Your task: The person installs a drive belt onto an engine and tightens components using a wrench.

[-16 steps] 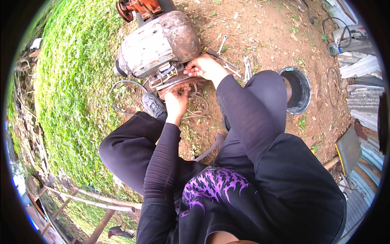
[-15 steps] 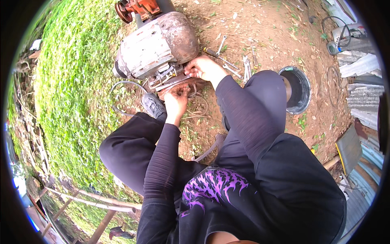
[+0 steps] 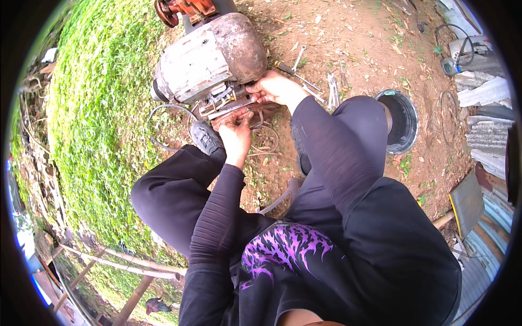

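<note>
"Sitting just beyond the left hand (image 3: 235, 136) and right hand (image 3: 276, 88) is the worn motor (image 3: 197, 68); what's next?"
"A dark bucket (image 3: 405, 124), well to the right hand's right."
"And the hands?"
"Curled at the motor's near side; whether either pinches anything, I cannot tell. Wrenches (image 3: 333, 91) and a screwdriver (image 3: 284, 67) lie near the right hand."

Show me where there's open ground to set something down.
Largest: the leaf-strewn dirt above the wrenches and bucket, right of the motor. Smaller: between the bucket and the gray board. Crowded: the motor's lower edge, with the left hand, right hand and a shoe.
</note>
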`<action>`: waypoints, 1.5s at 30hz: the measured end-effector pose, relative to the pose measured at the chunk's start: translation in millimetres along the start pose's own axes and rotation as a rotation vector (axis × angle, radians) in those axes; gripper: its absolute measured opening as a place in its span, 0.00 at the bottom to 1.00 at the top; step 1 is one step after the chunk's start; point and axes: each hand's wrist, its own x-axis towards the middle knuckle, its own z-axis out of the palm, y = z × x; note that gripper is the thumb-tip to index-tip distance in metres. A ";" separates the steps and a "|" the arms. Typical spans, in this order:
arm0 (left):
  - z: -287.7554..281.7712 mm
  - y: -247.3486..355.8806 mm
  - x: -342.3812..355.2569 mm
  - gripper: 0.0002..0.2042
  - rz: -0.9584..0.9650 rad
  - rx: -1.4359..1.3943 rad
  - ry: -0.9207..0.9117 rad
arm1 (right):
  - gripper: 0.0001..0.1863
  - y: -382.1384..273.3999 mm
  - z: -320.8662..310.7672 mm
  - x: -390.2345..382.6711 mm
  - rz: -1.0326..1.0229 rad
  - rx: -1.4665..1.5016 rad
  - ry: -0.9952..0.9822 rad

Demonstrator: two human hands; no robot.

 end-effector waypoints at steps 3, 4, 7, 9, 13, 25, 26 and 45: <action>5.7 12.9 -8.9 0.12 0.011 -0.121 0.100 | 0.26 -7.7 -7.6 0.6 0.038 -0.052 -0.092; 8.6 21.3 -11.9 0.12 -0.008 -0.199 0.137 | 0.24 -4.8 -8.3 3.3 0.029 -0.025 -0.104; 29.1 27.0 -5.4 0.12 -0.203 -0.514 0.324 | 0.18 1.1 -7.1 5.7 0.024 0.024 -0.132; 47.5 24.2 5.6 0.14 -0.269 -0.667 0.449 | 0.17 0.8 -7.8 5.5 0.026 0.012 -0.095; 67.2 26.0 22.3 0.13 -0.305 -1.010 0.516 | 0.22 3.2 -8.0 10.9 0.010 -0.036 -0.130; 64.0 60.6 28.0 0.12 -0.325 -0.958 0.581 | 0.21 -2.0 -7.1 4.1 -0.018 -0.107 -0.166; 63.6 60.1 28.1 0.12 -0.291 -0.978 0.566 | 0.22 -3.6 -5.8 2.2 -0.016 -0.115 -0.163; 74.7 55.4 31.2 0.12 -0.240 -1.007 0.564 | 0.22 1.3 -8.0 7.7 -0.023 -0.135 -0.133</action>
